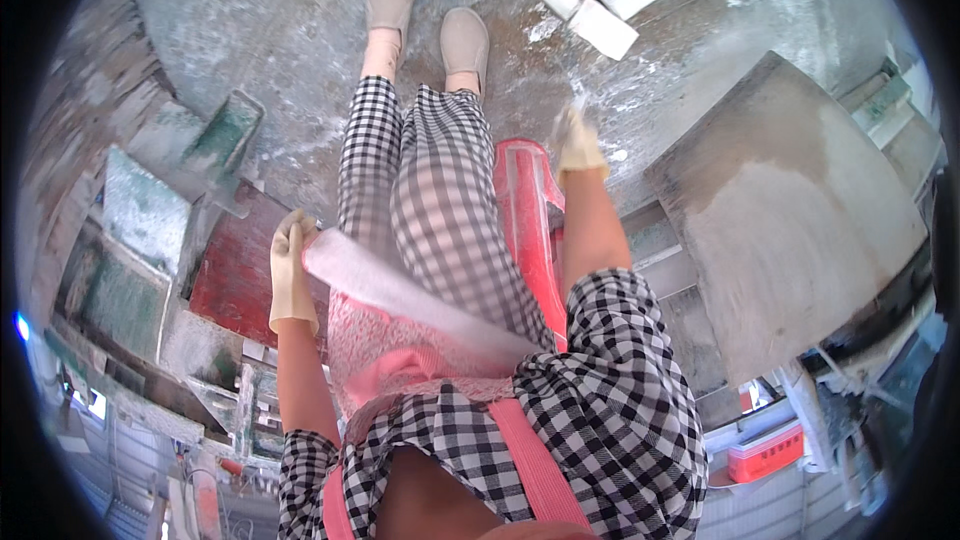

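My left hand (292,255), in a cream glove, is closed on the edge of a pink apron (395,355) at my lap. The lifted edge turns up its whitish underside, stretched from the hand across my checked trousers. Out to the right, my right hand (580,145), in a similar glove, is raised over the floor. Motion smears its fingers, so their pose and anything in them are unclear. A red plastic seat or stool (525,210) shows between my right leg and right forearm.
The wet, stained floor (290,30) carries white angled bars (600,25) ahead. A large worn grey board (790,230) stands at right. Left are a dark red panel (240,270), green-grey boards (145,210) and crates. A red box (765,455) sits at lower right.
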`<state>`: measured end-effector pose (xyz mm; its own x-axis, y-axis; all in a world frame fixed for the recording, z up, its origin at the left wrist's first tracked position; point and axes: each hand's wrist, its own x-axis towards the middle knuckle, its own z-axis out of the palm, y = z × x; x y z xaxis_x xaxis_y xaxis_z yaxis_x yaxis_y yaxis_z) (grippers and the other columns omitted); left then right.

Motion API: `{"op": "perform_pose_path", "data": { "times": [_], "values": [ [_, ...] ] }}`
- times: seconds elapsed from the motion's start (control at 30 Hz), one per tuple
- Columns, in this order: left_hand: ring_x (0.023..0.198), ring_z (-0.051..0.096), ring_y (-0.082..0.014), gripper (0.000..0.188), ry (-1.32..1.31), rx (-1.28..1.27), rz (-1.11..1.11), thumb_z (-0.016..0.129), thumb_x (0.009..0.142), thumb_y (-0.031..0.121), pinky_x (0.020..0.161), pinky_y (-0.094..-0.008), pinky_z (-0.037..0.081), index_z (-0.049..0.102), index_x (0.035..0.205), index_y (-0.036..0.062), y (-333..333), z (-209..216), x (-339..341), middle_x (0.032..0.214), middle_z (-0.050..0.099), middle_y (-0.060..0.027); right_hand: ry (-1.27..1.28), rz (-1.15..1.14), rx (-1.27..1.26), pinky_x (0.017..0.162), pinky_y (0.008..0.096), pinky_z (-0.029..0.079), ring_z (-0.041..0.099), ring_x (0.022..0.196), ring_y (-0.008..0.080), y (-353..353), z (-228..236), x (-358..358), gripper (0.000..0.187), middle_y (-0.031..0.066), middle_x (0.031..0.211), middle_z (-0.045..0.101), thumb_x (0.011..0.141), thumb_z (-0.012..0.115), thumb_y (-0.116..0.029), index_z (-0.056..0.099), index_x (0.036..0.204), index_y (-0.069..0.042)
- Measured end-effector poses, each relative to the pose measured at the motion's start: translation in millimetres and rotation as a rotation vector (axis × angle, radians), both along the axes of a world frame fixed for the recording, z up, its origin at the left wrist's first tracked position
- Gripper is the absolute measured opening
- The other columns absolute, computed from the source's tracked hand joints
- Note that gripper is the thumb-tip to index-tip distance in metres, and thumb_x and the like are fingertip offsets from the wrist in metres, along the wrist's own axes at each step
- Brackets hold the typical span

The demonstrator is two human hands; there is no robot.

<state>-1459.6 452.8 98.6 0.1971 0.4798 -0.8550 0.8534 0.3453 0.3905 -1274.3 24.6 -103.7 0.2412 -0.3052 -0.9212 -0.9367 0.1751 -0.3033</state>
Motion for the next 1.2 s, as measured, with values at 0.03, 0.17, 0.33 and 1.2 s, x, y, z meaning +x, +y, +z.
{"op": "perform_pose_path", "data": {
  "times": [0.03,0.17,0.33,1.2],
  "values": [
    [0.099,0.062,-0.0163,0.034,0.000,0.051,0.022,0.053,0.099,0.020,0.088,-0.0280,0.049,0.054,0.128,0.0012,-1.4,11.4,4.2,0.112,0.065,-0.0100,0.040,0.000,0.023,0.073,0.0345,0.048,0.058,0.087,0.0194,-0.9,17.5,-11.6,0.055,0.0090,0.105,0.060,0.080,0.067,-0.030,0.052,0.125,-0.003],
    [0.109,0.061,-0.0207,0.038,-0.319,0.163,-0.042,0.048,0.100,0.022,0.099,-0.0318,0.046,0.050,0.129,-0.0034,-11.6,63.4,40.9,0.117,0.063,-0.0148,-0.232,-0.110,0.059,0.084,0.0328,0.048,0.058,0.100,0.0218,12.7,99.8,-21.9,0.062,0.0142,0.119,0.057,0.082,0.068,-0.027,0.046,0.133,0.000],
    [0.115,0.059,-0.0233,0.045,-0.645,0.108,-0.183,0.051,0.099,0.027,0.101,-0.0334,0.045,0.050,0.130,-0.0052,-60.2,140.5,85.3,0.123,0.061,-0.0184,-0.872,0.404,0.166,0.084,0.0340,0.051,0.060,0.106,0.0252,70.7,247.7,33.1,0.072,0.0159,0.123,0.057,0.076,0.074,-0.009,0.040,0.139,0.000],
    [0.111,0.058,-0.0373,0.039,-0.736,-0.087,0.851,0.043,0.095,0.012,0.090,-0.0446,0.056,0.041,0.125,-0.0131,289.4,93.4,-199.0,0.122,0.053,-0.0276,-0.498,0.970,-0.244,0.071,0.0268,0.047,0.053,0.078,0.0100,136.2,305.5,-192.1,0.035,0.0021,0.092,0.059,0.094,0.059,-0.032,0.058,0.113,-0.002]
  ]
}}
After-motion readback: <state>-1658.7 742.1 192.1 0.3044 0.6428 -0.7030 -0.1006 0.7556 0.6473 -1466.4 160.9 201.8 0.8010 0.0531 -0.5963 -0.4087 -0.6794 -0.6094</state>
